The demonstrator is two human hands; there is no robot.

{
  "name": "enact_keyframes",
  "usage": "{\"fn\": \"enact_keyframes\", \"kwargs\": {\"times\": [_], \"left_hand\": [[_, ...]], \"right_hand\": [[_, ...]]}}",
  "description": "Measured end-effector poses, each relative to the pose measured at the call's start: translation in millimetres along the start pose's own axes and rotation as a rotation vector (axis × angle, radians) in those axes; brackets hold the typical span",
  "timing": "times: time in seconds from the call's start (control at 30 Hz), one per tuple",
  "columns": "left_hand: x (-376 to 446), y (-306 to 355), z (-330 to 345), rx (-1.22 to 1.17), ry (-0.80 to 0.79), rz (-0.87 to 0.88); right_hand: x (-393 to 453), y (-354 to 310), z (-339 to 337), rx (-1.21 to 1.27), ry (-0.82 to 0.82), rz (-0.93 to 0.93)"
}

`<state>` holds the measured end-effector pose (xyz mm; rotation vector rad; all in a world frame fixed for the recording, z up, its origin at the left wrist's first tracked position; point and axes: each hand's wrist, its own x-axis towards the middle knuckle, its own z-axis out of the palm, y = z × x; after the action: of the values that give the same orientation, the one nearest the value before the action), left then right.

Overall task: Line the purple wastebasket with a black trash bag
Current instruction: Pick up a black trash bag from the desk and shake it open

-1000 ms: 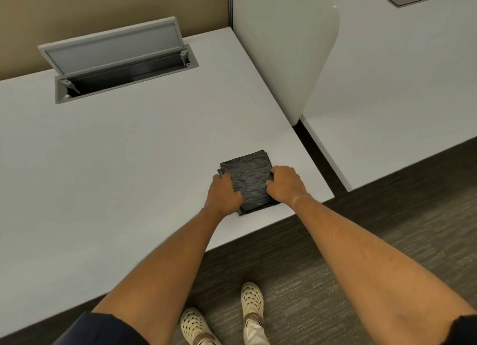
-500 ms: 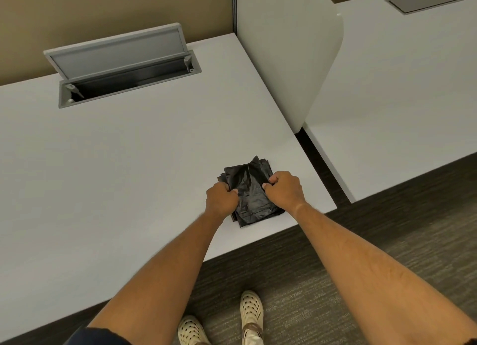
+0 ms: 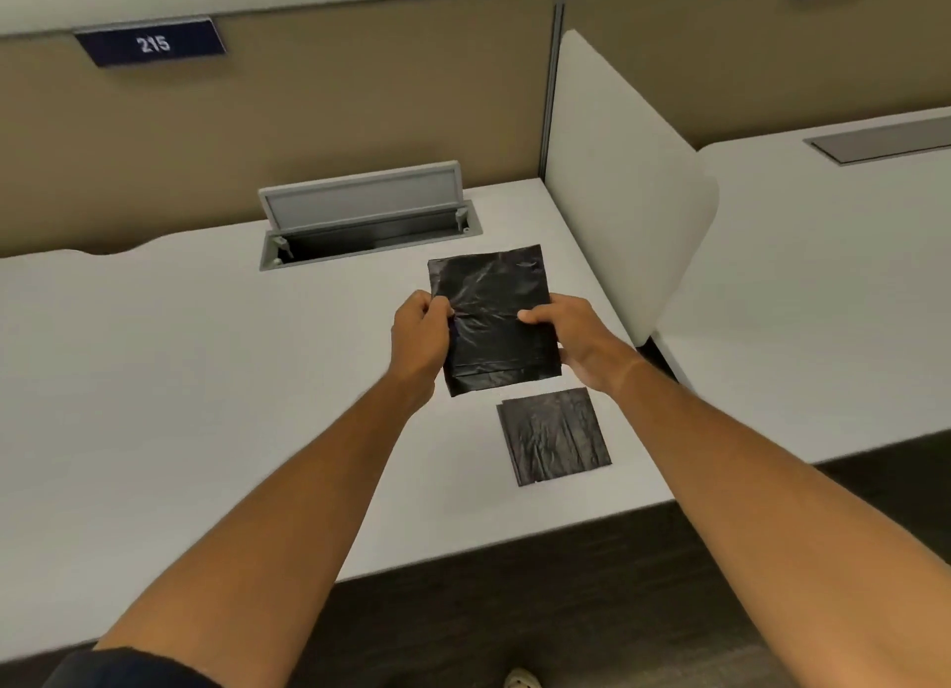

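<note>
Pinching a folded black trash bag (image 3: 494, 322) by its side edges, the left hand (image 3: 419, 340) and right hand (image 3: 579, 340) hold it lifted above the white surface (image 3: 180, 378), thumbs on its face. Below it, a stack of folded bags (image 3: 555, 436) lies flat near the surface's front right corner. Behind, at the back edge, a grey cable hatch (image 3: 368, 216) stands open.

An office — white desks (image 3: 206, 378) split by a divider panel (image 3: 617, 198), a numbered plate (image 3: 152, 44), a cable hatch (image 3: 368, 224).
</note>
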<state>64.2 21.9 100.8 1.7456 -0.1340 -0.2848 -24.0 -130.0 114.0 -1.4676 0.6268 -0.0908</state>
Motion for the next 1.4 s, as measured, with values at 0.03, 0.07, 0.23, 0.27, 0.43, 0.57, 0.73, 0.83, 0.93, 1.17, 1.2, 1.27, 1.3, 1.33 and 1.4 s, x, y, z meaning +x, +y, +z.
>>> {"fn": "enact_keyframes", "kwargs": {"times": [0.03,0.07,0.23,0.27,0.43,0.57,0.73,0.83,0.93,1.17,1.2,1.27,1.3,1.33,1.4], "left_hand": [[0,11,-11,-0.018,0.016,0.020],[-1,22,-22,-0.044,0.029,0.034],[-6,73,-81,-0.243,0.076,0.021],[-8,82,-93,-0.277,0.088,0.018],[-13,114,-148,-0.138,0.182,0.065],[-25,121,-179,0.081,0.305,0.261],[-35,114,-196,-0.041,0.135,0.110],[-32,99,-211,-0.003,0.267,0.100],[-24,86,-242,0.012,0.403,0.040],[-8,55,-285,-0.046,0.413,-0.143],[-6,53,-284,-0.025,0.415,-0.144],[-4,47,-288,0.047,0.458,-0.162],[-4,42,-294,0.086,0.502,-0.192],[-5,36,-302,0.129,0.552,-0.233],[-9,26,-320,0.247,0.649,-0.338]], "right_hand": [[-2,-11,9,0.021,-0.021,-0.027],[-5,-21,17,0.030,-0.044,-0.054],[-21,-71,60,0.109,-0.201,-0.139],[-25,-82,70,0.125,-0.235,-0.154],[-49,-131,127,0.086,-0.278,-0.263],[-65,-138,175,-0.329,-0.136,-0.496],[-76,-132,211,-0.329,-0.315,-0.466],[-72,-126,216,-0.311,-0.225,-0.513],[-59,-128,199,-0.173,0.016,-0.523],[-40,-129,162,-0.066,0.071,-0.438],[-39,-129,164,-0.058,0.070,-0.459],[-36,-130,165,-0.056,0.087,-0.481],[-36,-132,162,-0.070,0.112,-0.481],[-36,-133,158,-0.086,0.145,-0.479],[-36,-137,147,-0.111,0.185,-0.476]]}}
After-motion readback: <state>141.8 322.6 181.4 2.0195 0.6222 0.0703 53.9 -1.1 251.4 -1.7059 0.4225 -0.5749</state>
